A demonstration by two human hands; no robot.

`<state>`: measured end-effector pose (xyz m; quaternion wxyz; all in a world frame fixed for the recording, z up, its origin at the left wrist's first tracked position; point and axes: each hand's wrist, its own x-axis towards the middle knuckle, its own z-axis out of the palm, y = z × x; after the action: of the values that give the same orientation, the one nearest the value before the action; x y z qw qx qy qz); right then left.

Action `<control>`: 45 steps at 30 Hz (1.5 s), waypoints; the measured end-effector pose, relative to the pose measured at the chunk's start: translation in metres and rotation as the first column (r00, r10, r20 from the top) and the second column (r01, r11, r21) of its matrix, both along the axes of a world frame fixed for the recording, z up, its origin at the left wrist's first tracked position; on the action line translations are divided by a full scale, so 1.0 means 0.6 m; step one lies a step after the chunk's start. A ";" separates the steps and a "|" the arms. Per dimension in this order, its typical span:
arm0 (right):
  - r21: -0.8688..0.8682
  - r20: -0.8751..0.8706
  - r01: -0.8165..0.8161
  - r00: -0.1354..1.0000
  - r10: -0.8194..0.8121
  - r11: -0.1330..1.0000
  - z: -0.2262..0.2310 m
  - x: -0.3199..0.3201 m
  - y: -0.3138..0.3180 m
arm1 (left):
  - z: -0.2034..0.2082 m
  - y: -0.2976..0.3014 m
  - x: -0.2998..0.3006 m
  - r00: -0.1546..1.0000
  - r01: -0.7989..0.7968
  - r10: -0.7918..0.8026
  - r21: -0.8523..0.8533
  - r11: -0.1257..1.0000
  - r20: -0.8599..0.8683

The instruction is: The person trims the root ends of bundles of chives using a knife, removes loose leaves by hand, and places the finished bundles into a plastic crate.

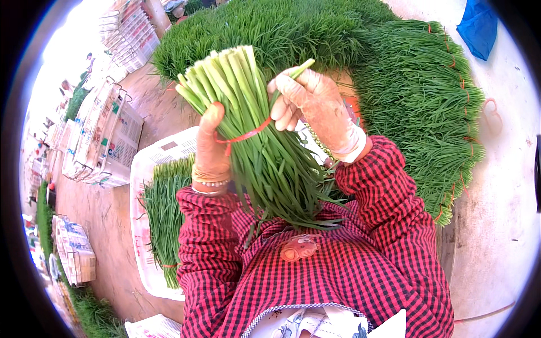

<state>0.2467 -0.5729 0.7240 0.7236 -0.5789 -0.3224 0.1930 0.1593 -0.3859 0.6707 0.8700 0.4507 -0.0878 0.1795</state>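
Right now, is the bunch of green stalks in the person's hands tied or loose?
Tied. A red band wraps the bunch, which the left hand grips while the right hand touches one stalk.

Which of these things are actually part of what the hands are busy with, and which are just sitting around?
In use:
- bunch of green chives, gripped by the left hand
- red band around it
- single stalk in the right hand

Lying about:
- white crate with chives
- tied bundles
- blue bag
- stacked crates
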 end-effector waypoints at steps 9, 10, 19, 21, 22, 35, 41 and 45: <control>0.029 0.110 0.055 0.992 -0.058 0.998 0.088 -0.025 0.027 | 0.121 0.054 -0.036 0.997 -0.057 0.069 0.352 0.934 -0.023; 0.038 0.112 0.053 0.992 -0.057 0.998 0.091 -0.025 0.024 | 0.128 0.054 -0.037 0.997 -0.050 0.065 0.357 0.933 -0.029; 0.029 0.104 -0.317 0.944 0.313 0.948 0.022 0.049 0.000 | 0.158 -0.010 -0.053 0.957 -0.291 0.187 0.738 0.609 0.223; 0.114 0.073 -0.296 0.955 0.289 0.948 -0.035 0.066 0.019 | 0.152 -0.018 -0.045 0.908 -0.405 0.222 0.878 0.256 0.355; 0.151 0.052 -0.271 0.963 0.266 0.951 -0.061 0.071 0.019 | 0.146 -0.020 -0.034 0.853 -0.483 0.188 0.873 -0.068 0.487; -0.874 0.400 0.384 0.917 -0.009 0.299 -0.437 0.056 -0.165 | -0.293 -0.074 0.105 0.846 0.231 0.531 0.930 -0.285 -0.047; -0.925 0.271 0.257 0.963 0.012 0.280 -0.428 0.055 -0.155 | -0.280 -0.035 0.124 0.841 0.325 0.412 0.936 0.137 -0.352; -0.924 -0.017 0.014 0.997 -0.077 0.382 -0.428 0.066 -0.156 | -0.271 0.016 0.167 0.772 0.351 0.169 0.633 0.690 -0.613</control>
<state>0.2863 -0.6665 0.4675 0.2940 -0.8861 -0.1242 0.3361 0.2596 -0.3761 0.5080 0.6083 0.7806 0.1210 -0.0770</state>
